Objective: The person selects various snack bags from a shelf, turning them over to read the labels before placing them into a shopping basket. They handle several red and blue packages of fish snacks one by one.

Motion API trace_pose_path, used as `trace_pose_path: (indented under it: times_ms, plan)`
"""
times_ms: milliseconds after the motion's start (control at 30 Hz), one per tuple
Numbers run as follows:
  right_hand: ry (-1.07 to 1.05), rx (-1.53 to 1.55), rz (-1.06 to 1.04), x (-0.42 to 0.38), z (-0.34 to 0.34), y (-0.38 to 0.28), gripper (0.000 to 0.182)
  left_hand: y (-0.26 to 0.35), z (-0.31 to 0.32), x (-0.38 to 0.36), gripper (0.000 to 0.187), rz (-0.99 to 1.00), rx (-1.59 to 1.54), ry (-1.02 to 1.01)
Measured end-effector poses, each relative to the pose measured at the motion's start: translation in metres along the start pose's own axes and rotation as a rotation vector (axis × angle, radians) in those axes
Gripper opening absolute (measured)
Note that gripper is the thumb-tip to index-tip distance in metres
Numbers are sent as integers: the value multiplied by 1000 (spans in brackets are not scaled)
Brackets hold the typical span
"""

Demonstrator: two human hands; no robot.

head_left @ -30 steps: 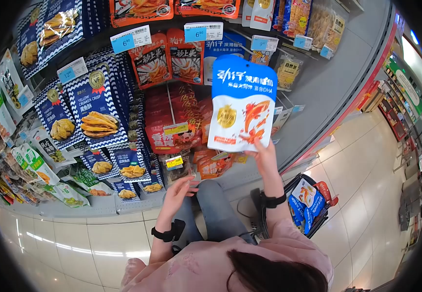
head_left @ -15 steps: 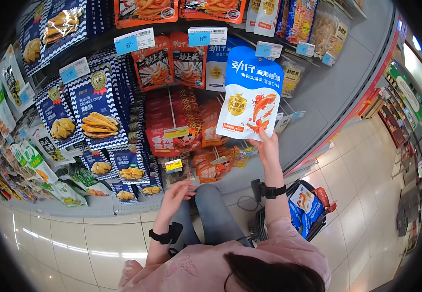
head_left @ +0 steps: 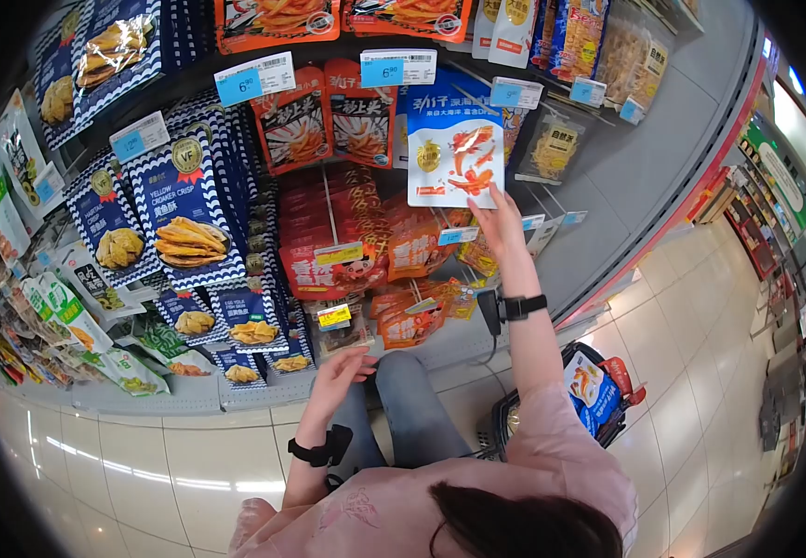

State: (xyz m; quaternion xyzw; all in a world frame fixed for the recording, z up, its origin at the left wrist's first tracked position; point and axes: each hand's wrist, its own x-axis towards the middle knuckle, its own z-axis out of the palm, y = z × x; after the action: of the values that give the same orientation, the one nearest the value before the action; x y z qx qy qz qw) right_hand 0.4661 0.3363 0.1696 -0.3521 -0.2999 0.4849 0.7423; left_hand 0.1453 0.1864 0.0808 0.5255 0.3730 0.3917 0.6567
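A blue and white snack pouch (head_left: 454,139) with orange fish pictures is pinched at its lower right corner by my right hand (head_left: 499,223). It sits upright against the shelf rack, below the price tag (head_left: 516,92) and right of the red and orange snack pouches (head_left: 361,116). What hangs behind it is mostly hidden. My left hand (head_left: 340,377) is raised near my knee, fingers loosely apart, holding nothing. Close to it are hanging orange pouches (head_left: 412,314) and a yellow price tag (head_left: 335,317).
Navy pouches (head_left: 187,214) hang in rows at left. On the floor to my right stands a basket (head_left: 619,428) with blue and white pouches (head_left: 591,386) in it. A clear bag (head_left: 552,149) hangs right of the held pouch. A grey shelf panel (head_left: 626,167) borders the rack.
My right hand has carried the blue and white pouch away from me, up and left, in toward the rack. The left hand stays almost where it was.
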Motion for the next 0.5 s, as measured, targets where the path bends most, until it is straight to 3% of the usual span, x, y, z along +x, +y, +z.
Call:
trace_pose_path:
  times_ms: [67, 167, 367, 500]
  plan:
    - [134, 87, 71, 10, 5, 1, 72, 1, -2, -1, 26, 3, 2, 17]
    - [186, -42, 57, 15, -12, 11, 80, 3, -5, -2, 26, 7, 3, 39]
    - [430, 58, -179, -20, -115, 40, 50, -1, -5, -3, 25, 4, -3, 35]
    - [898, -38, -188, -83, -253, 57, 36, -4, -5, -1, 25, -7, 6, 33]
